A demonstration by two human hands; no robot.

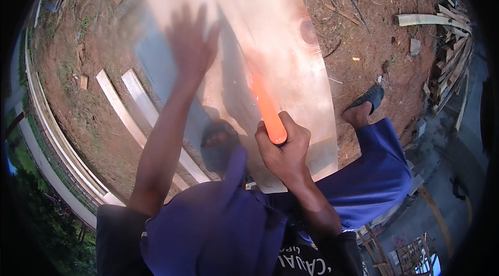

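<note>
A wide, pale wooden board [306,99] stretches away in front of me, with a dark knot near its right edge. My left hand [191,42] lies on its left part, fingers spread and pointing away from me. Closed around a tool with a bright orange handle [268,112] is my right hand [285,149], over the board's nearer part. The handle slants away to the upper left. Glare and blur at its far end hide the working part, so I cannot tell the tool's kind. Shadows fall across the wood between my hands.
My sandaled foot [370,100] rests on the dirt right of the board; another foot [218,141] is near its left side. Two narrow planks [122,107] lie on the left ground. Scrap wood [452,65] is heaped at the far right, and long timbers [62,156] run along the left.
</note>
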